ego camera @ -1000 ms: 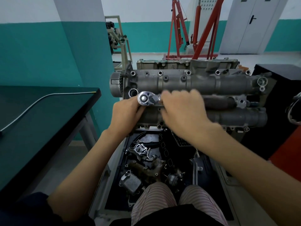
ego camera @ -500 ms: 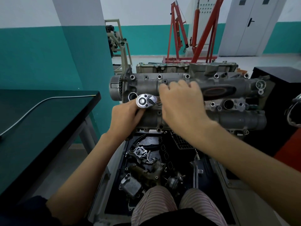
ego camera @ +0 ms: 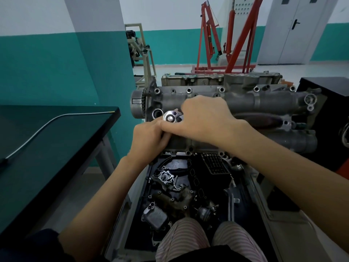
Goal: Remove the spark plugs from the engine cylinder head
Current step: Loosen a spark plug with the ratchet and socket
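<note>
While hidden, fingers [ego camera: 190, 104] around ratchet [ego camera: 171, 116].

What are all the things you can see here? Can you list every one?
cylinder head: one, grey metal, middle, on the engine stand
ratchet: one, shiny silver, its round head shows at the left end of the cylinder head, handle hidden under the right hand
loose engine parts: several, dark grey and silver, in the black tray below the cylinder head
table: one, black top, left, with a thin grey rod lying on it
engine hoist: one, red, at the back
door: one double, pale grey, back right
wall: teal below, white above
left hand: one, beside the ratchet head
right hand: one, curled over the ratchet handle
</note>
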